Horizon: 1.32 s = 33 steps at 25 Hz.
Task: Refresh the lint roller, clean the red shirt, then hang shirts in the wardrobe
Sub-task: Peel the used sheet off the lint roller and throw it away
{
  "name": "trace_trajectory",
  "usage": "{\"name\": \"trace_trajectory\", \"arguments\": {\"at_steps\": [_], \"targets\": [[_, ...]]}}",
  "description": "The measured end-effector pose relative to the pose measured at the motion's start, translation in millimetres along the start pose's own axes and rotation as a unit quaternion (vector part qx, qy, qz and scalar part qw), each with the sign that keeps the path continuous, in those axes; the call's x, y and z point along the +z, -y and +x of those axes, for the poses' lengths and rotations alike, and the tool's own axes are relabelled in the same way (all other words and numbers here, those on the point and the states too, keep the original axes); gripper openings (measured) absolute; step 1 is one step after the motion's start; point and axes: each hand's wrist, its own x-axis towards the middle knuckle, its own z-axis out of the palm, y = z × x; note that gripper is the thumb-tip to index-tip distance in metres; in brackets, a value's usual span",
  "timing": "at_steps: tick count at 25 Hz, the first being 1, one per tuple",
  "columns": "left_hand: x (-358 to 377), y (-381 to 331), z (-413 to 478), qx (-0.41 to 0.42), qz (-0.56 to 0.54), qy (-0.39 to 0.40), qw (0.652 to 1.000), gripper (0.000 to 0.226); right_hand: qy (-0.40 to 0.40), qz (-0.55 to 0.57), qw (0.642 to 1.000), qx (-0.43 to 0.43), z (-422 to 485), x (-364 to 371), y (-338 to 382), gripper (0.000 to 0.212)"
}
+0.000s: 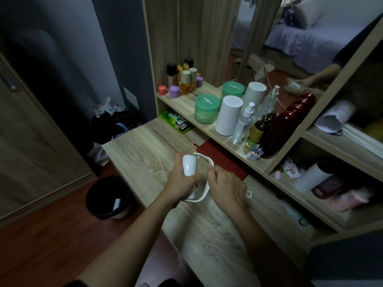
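Over the wooden desk (145,146) I hold a white lint roller (189,165) upright. My left hand (180,181) wraps around its white roll from the left. My right hand (226,187) pinches the curved white handle frame on the right side, fingers closed on it. The lower end of the roller is hidden behind my hands. No shirt or wardrobe interior shows in this view.
A black bin (107,196) with a white roll inside stands on the floor at left. A shelf (186,104) holds green jars, white cylinders (228,114), bottles and a dark red flask (284,125). A red flat item (223,160) lies under the shelf.
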Motion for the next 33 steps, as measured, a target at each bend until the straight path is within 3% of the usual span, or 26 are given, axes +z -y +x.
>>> {"name": "trace_trajectory", "arguments": {"at_steps": [8,15,20,26,33], "targets": [[0.6,0.9,-7.3,0.045,0.067,-0.006,0.997,0.052,0.007,0.004,1.000,-0.023,-2.2,3.2,-1.1,0.037],[6.1,-9.6,-0.6,0.083,0.137,-0.017,0.987,0.062,0.011,0.075,0.995,-0.068,-2.0,-5.5,-12.5,0.034],[10.9,-4.2,-0.2,0.128,0.222,-0.044,0.965,0.044,-0.015,0.060,0.993,-0.106,-7.9,2.8,-17.9,0.059],[7.0,-0.1,1.6,0.168,0.314,-0.014,0.934,0.041,0.041,0.081,0.992,-0.091,-11.0,6.0,-18.5,0.037],[-0.1,-7.0,-2.2,0.164,0.301,0.014,0.939,0.054,0.048,0.101,0.988,-0.108,-14.1,9.9,-17.7,0.028]]}}
